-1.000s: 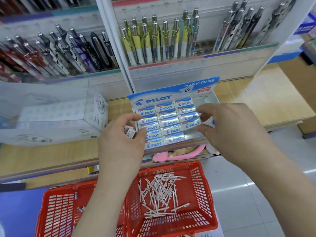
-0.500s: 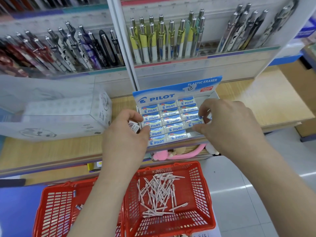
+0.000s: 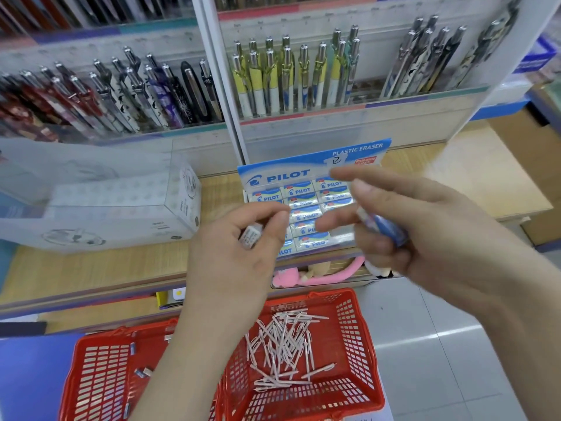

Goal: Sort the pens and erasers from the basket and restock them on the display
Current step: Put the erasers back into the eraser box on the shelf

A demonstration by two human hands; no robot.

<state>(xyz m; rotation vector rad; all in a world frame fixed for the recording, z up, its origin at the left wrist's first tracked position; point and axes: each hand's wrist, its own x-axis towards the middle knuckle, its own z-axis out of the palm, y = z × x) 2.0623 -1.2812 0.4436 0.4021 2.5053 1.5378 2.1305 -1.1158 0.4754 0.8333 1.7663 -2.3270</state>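
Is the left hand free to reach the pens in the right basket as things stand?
Probably not yet: the left hand already pinches a small eraser. Nothing covers the pens in the open basket directly below it.

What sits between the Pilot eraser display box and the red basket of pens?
In the head view, between the Pilot eraser display box and the red basket lies the wooden shelf's front edge, with a pink plush toy tucked underneath.
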